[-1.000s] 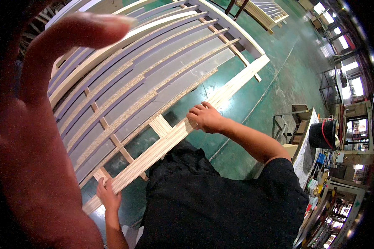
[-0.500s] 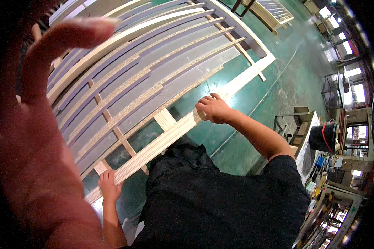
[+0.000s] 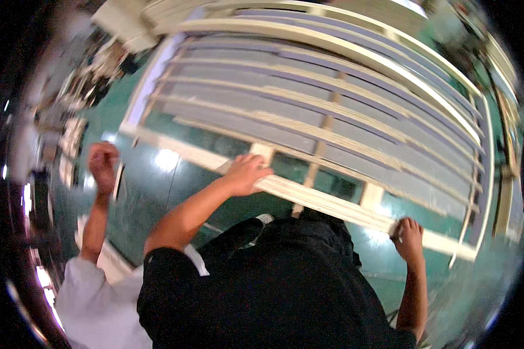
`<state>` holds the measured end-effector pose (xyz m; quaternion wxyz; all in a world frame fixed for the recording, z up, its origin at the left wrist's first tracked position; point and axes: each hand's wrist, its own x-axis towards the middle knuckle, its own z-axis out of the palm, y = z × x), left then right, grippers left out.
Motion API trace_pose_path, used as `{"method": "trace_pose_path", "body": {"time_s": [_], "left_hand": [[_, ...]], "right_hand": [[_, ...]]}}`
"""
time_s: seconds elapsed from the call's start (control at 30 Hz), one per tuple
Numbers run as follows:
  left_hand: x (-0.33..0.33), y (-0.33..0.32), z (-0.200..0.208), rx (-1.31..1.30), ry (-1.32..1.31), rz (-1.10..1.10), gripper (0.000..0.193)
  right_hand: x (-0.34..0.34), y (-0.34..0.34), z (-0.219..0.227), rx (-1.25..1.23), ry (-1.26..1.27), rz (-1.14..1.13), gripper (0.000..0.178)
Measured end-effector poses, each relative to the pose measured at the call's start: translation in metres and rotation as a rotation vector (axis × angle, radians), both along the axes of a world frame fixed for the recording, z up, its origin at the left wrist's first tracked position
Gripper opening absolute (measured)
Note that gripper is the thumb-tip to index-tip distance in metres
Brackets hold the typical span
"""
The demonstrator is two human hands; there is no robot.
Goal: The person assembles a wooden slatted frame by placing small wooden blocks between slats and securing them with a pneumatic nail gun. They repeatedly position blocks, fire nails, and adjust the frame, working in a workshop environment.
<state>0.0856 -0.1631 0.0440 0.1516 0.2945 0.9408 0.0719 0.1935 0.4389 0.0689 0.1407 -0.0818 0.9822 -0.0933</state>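
Observation:
A long pale wooden rail [image 3: 326,200] runs along the near side of a large slatted wooden frame [image 3: 384,139]. My left hand [image 3: 246,174] lies over the rail left of its middle, fingers bent across the top. Farther right, my right hand [image 3: 411,235] curls its fingers over the same rail. Short wooden blocks [image 3: 372,195] join the rail to the nearest slat between and beside my hands. Both palms are partly hidden, and the picture is a little blurred.
To my left, another person in a light grey shirt [image 3: 102,302] holds up a hand [image 3: 103,164] apart from the frame. Green floor [image 3: 151,180] shows around the frame. Piled wooden pieces [image 3: 96,75] lie at the far left, near pale boards [image 3: 125,23].
The view has swung, so the frame now lies across in front of me. A large blurred hand near the camera is gone. Both my hands are still on the rail.

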Motion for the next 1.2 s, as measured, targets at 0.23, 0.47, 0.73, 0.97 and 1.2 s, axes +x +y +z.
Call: {"method": "trace_pose_path", "body": {"time_s": [0.23, 0.47, 0.73, 0.97, 1.2], "left_hand": [[-0.011, -0.044, 0.021, -0.151, 0.033, 0.064, 0.088], [-0.020, -0.086, 0.005, -0.191, -0.052, 0.071, 0.055], [-0.020, -0.076, 0.004, -0.089, -0.010, 0.042, 0.043], [-0.031, -0.075, -0.002, -0.013, -0.016, 0.012, 0.049], [-0.031, -0.071, 0.000, -0.046, -0.068, 0.094, 0.061]], "right_hand": [[0.005, -0.010, -0.015, 0.076, 0.030, -0.033, 0.076], [-0.003, -0.010, -0.014, 0.051, -0.021, -0.040, 0.072], [-0.005, 0.007, -0.011, 0.036, -0.048, -0.014, 0.070], [-0.008, 0.018, -0.015, 0.075, -0.076, 0.028, 0.068], [-0.032, -0.003, -0.003, 0.204, -0.122, 0.037, 0.061]]}}
